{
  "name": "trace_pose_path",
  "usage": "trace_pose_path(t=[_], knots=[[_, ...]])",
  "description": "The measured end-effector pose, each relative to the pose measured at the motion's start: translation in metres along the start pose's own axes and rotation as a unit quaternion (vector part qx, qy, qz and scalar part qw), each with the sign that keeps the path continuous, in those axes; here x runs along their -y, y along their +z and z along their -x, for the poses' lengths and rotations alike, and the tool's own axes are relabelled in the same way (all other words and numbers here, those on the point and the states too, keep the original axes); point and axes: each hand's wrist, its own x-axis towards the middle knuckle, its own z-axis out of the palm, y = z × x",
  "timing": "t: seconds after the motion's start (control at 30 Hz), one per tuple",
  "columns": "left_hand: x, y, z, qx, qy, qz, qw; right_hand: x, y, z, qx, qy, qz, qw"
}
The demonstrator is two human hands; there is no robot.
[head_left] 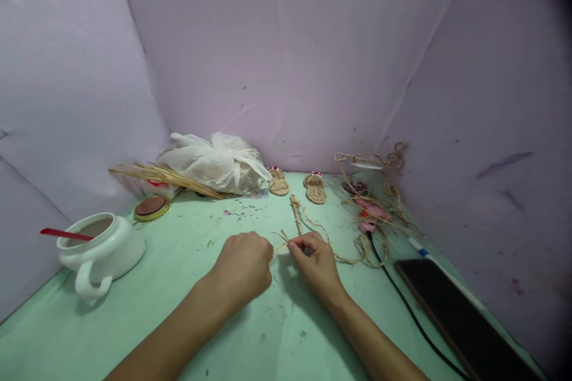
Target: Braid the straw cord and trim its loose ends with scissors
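Note:
Closed in a fist, my left hand [248, 265] grips one side of some pale straw strands [280, 248] above the middle of the green table. My right hand [315, 262] pinches the same strands between thumb and fingertips, and a few loose ends stick up between the two hands. Just beyond the right hand lies a braided straw cord [296, 214]; a thinner twisted length trails off to the right. Whether the held strands join this cord is hidden by the right hand. Two tiny woven sandals [316, 189] with red-and-white trim stand farther back.
At left stands a white cup [111, 250] with a red stick. Behind it are a round tin [152, 208], a straw bundle [179, 178] and a knotted plastic bag [218, 164]. Rightward lie tangled cord [378, 260], a pink object [373, 214], a black cable [402, 297] and a phone [456, 315].

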Motion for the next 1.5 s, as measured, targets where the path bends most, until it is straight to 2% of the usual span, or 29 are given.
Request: trace_pose_path(t=[0.1,0.2,0.37,0.47,0.57,0.67,0.83,0.97,1.07,1.17,1.27,1.4,1.5], knots=[[-0.010,-0.003,-0.003,0.011,0.063,0.026,0.998,0.006,-0.001,0.002,0.028,-0.040,-0.002,0.999],[-0.004,0.001,-0.024,0.023,0.094,0.090,0.991,0.011,-0.002,0.004,0.063,-0.076,-0.015,0.995],[0.028,0.032,-0.067,0.130,0.063,0.210,0.967,0.007,-0.002,0.003,0.066,-0.072,-0.043,0.994],[0.036,0.051,-0.075,0.163,0.024,0.235,0.958,0.003,-0.001,0.002,0.029,-0.043,-0.048,0.998],[0.033,0.061,-0.076,0.177,-0.008,0.225,0.958,0.002,-0.001,0.001,-0.006,-0.017,-0.045,0.999],[0.024,0.061,-0.074,0.165,-0.031,0.194,0.967,0.000,-0.001,-0.001,-0.040,0.008,-0.039,0.998],[-0.003,0.045,-0.045,0.064,-0.020,0.111,0.992,-0.009,0.001,-0.002,-0.068,0.048,-0.014,0.996],[-0.020,0.022,-0.029,0.054,0.049,0.095,0.993,-0.009,0.002,0.001,-0.031,0.021,-0.001,0.999],[-0.010,0.016,-0.043,0.071,0.100,0.123,0.985,-0.003,0.001,0.003,0.006,-0.018,-0.010,1.000],[0.015,0.029,-0.067,0.101,0.107,0.167,0.975,0.001,-0.002,0.002,0.035,-0.039,-0.034,0.998],[0.034,0.053,-0.082,0.123,0.103,0.196,0.967,-0.001,-0.002,-0.001,0.029,-0.024,-0.058,0.998],[0.038,0.075,-0.080,0.128,0.111,0.213,0.962,-0.009,0.001,-0.004,-0.016,0.044,-0.083,0.995],[0.033,0.075,-0.074,0.110,0.107,0.202,0.967,-0.014,0.003,-0.004,-0.040,0.085,-0.093,0.991]])
